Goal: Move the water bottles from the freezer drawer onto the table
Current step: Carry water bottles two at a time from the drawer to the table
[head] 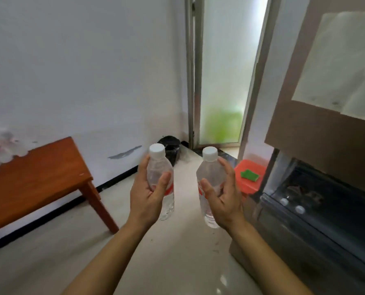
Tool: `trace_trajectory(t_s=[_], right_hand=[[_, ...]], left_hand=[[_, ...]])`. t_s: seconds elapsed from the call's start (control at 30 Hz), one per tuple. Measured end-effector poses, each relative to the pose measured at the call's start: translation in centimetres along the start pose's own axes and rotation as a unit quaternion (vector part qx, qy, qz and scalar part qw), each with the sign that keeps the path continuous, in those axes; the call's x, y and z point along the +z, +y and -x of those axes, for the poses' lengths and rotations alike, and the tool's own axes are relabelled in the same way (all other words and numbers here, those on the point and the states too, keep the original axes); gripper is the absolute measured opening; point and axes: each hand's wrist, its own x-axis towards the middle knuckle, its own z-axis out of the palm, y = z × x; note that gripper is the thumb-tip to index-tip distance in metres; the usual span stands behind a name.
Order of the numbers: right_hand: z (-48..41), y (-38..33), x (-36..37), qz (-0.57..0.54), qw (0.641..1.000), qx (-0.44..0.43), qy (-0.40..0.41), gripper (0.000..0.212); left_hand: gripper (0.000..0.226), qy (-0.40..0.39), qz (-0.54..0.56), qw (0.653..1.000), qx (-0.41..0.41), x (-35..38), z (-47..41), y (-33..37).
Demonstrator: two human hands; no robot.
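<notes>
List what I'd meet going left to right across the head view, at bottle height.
table → left bottle, held in the left hand → right bottle, held in the right hand → red stool → freezer drawer

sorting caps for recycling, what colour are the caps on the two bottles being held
Both caps are white, on clear bottles with red labels; the head view shows them plainly.

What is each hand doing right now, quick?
Left hand: holds the left clear plastic white-capped water bottle.
Right hand: holds the right clear plastic white-capped water bottle.
</notes>
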Motion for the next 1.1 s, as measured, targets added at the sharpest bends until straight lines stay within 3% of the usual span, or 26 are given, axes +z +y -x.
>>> trace_trajectory(t_s=[0.2,0.33,0.47,0.8,1.1], right_hand=[[2.8,-8.9,17.3,-0.014,0.995,-0.043,-0.094,0.061],[4.7,-14.0,28.7,-0.032,0.986,-0.047,-0.155,0.067],[6.1,-18.0,38.0,-0.051,0.978,-0.047,-0.198,0.062],[5.6,-22.1,58.5,-0.092,0.954,-0.051,-0.281,0.073],[-3.3,-22.3,79.6,-0.135,0.933,-0.028,-0.333,0.079]], left_hand=[[0.077,0.063,-0.027,0.997,-0.042,-19.8,2.0,-4.9],[0.061,0.12,-0.049,0.99,-0.059,-31.7,3.2,-7.8],[0.059,0.184,-0.05,0.978,-0.089,-40.6,3.8,-9.6],[0.072,0.299,-0.068,0.938,-0.162,-56.6,1.1,-18.3],[0.064,0.345,-0.089,0.919,-0.171,-68.0,-12.5,-27.8]])
